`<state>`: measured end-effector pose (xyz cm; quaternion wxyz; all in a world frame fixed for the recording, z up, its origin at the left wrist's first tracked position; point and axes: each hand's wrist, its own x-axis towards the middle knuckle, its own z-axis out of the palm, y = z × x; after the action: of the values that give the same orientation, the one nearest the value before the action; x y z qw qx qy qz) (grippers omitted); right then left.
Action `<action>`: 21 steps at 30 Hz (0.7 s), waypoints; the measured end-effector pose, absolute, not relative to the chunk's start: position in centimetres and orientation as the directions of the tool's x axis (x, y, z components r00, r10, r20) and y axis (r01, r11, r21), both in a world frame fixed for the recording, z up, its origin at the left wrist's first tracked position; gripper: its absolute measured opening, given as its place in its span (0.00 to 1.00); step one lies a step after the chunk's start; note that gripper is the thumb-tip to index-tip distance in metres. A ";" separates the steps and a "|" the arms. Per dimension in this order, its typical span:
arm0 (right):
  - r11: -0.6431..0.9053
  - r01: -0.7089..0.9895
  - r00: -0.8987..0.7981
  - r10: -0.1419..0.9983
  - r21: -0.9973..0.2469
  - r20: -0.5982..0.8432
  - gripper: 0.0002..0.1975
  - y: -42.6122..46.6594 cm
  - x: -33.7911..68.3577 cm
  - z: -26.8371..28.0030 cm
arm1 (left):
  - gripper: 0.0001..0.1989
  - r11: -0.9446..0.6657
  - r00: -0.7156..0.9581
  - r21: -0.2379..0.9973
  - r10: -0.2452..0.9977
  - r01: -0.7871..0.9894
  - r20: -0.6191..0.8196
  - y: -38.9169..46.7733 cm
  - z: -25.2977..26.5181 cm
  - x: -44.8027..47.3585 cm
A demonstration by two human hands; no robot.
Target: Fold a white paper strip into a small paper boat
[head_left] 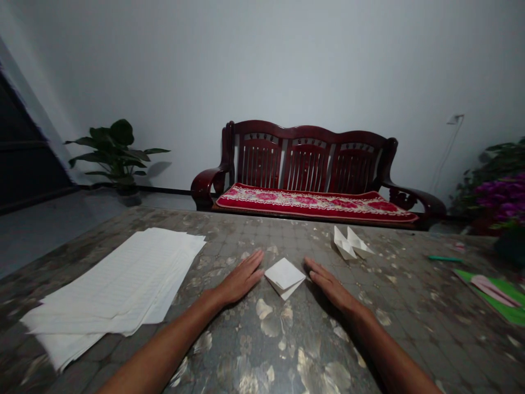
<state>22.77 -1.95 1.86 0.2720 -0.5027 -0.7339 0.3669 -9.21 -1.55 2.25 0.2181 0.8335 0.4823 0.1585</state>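
A small folded white paper (284, 273) lies diamond-wise on the table, its lower flap slightly lifted. My left hand (241, 279) rests on the tabletop at its left corner, fingers stretched forward, holding nothing. On the other side, my right hand (328, 283) is close to the right corner, its fingers also extended with nothing in them. Whether the fingertips touch the paper's corners I cannot tell. Farther back to the right stands a folded paper shape (351, 243) with raised points.
A stack of lined white sheets (118, 279) covers the table's left part. At the right lie a green pen (447, 258) and a green sheet (508, 309) with pink-handled scissors (494, 290). The patterned table (246, 350) ends before a wooden bench (307, 164).
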 end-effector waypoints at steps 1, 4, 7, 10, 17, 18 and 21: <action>0.229 0.521 -0.354 0.935 -0.822 0.036 0.35 -1.7 22.5 1.9 | 0.32 -0.451 0.494 0.521 0.867 0.725 0.065 -1.3 2.2 -9.0; 0.292 0.566 -0.417 0.908 -0.771 0.037 0.39 -1.0 21.1 2.0 | 0.32 -0.498 0.549 0.495 0.835 0.712 0.051 -0.7 2.2 -7.6; 0.368 0.655 -0.496 0.868 -0.660 -0.008 0.39 -0.4 19.3 2.2 | 0.30 -0.533 0.583 0.439 0.812 0.723 0.025 -0.3 2.2 -6.3; 0.454 0.729 -0.543 0.839 -0.511 -0.029 0.36 -0.2 18.2 2.3 | 0.28 -0.550 0.590 0.366 0.807 0.751 0.003 -0.2 2.4 -5.6; 0.555 0.765 -0.567 0.821 -0.326 0.065 0.28 -1.3 20.0 1.5 | 0.25 -0.572 0.583 0.244 0.812 0.783 0.028 -0.7 2.8 -6.6; 0.546 0.766 -0.560 0.826 -0.339 0.066 0.28 -1.4 20.5 1.4 | 0.25 -0.568 0.581 0.251 0.813 0.783 0.029 -0.7 2.8 -6.9; 0.505 0.740 -0.533 0.843 -0.445 0.071 0.28 -1.6 22.0 1.3 | 0.24 -0.562 0.578 0.324 0.814 0.761 0.057 -0.5 2.4 -8.1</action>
<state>21.97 -1.58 1.31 0.1408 -0.4623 -0.8560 0.1837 -8.15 -0.52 2.42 0.1333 0.8781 0.4484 0.1008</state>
